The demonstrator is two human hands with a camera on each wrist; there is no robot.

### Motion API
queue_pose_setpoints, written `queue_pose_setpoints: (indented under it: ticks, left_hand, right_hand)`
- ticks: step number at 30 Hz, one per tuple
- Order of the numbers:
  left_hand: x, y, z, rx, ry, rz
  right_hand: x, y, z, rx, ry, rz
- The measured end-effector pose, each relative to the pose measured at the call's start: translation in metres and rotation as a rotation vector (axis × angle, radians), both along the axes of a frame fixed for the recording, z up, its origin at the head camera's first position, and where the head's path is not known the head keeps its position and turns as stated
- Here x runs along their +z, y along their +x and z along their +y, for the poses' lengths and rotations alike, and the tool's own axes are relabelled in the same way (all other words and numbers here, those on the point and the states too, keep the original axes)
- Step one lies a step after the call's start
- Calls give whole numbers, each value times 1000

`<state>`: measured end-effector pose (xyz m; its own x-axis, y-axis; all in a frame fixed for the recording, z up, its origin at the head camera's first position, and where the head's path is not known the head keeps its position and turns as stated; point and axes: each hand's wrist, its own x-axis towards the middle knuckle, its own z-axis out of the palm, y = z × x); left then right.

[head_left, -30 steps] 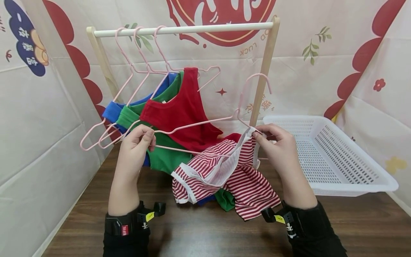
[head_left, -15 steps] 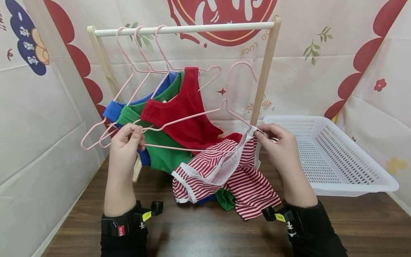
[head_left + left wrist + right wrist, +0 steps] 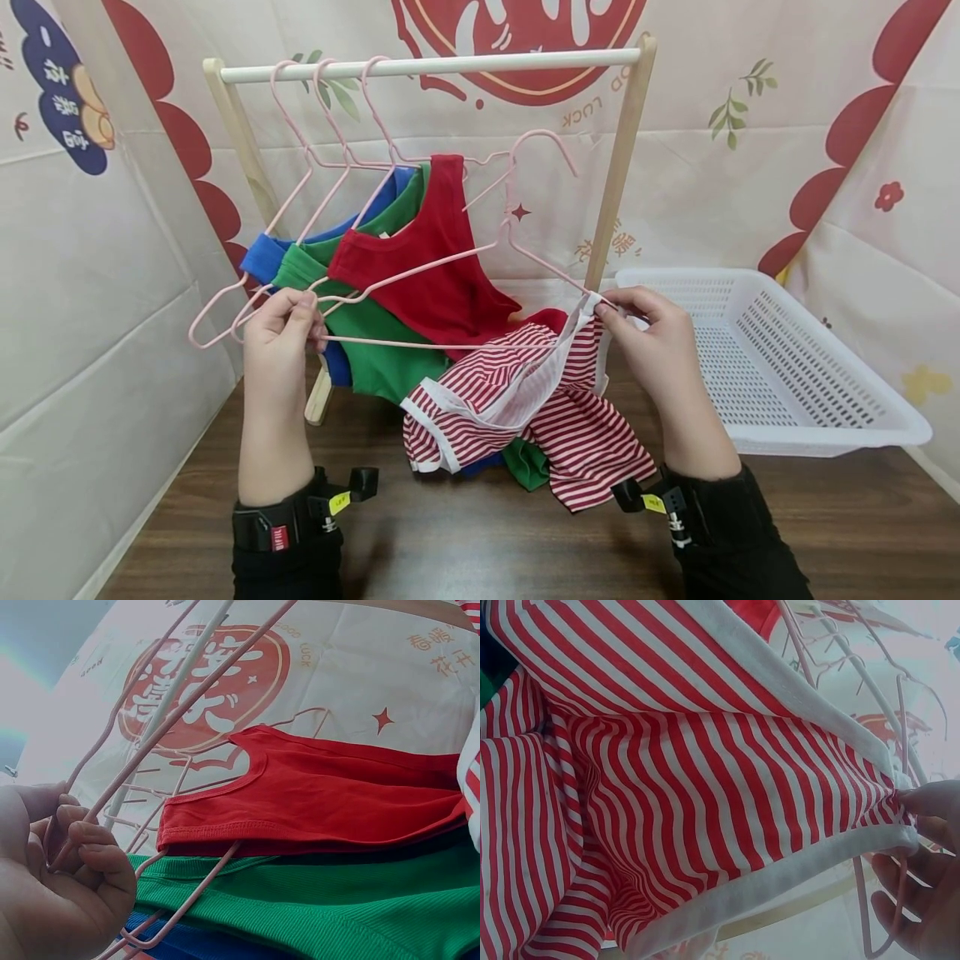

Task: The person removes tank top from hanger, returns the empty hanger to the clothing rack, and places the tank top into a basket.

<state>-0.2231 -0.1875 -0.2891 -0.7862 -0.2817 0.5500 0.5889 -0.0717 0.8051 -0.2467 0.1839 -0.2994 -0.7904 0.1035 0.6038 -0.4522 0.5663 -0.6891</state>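
Observation:
In the head view my left hand [image 3: 279, 325] grips the left end of a pink clothes hanger [image 3: 511, 192]. The left wrist view shows the fingers curled round the hanger's bend. A red-and-white striped tank top [image 3: 588, 437] with white trim hangs from my right hand [image 3: 651, 333], which pinches one shoulder strap. The hanger's right arm runs into that strap; its end is partly hidden by the hand. In the right wrist view the gathered strap [image 3: 900, 799] lies between thumb and fingers, and the other strap droops loose.
A rack with a white rail [image 3: 450, 64] bears red [image 3: 420, 258], green [image 3: 390, 354] and blue [image 3: 258, 260] tank tops on pink hangers. Green and blue cloth [image 3: 527, 465] shows beneath the striped top. A white perforated basket [image 3: 825, 446] stands at right on the wooden table [image 3: 465, 542].
My left hand has moved left, drawing the hanger along, and the hook has shifted left and upward. The right hand and the striped tank top have barely moved.

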Motion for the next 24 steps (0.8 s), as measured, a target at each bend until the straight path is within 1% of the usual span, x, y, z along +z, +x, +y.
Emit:
queue_pose_setpoints:
  ticks: [3, 12, 17, 24]
  left_hand:
    - [0, 0, 0, 5, 17, 9]
    - [3, 2, -2, 34, 95, 73]
    - [4, 4, -3, 66, 128, 78]
    - [4, 4, -5, 82, 152, 82]
  right_hand:
    - [0, -1, 0, -2, 3, 2]
    - [-1, -2, 2, 3, -10, 17]
    - [-1, -3, 4, -7, -3, 17]
    - [-2, -5, 5, -22, -9, 5]
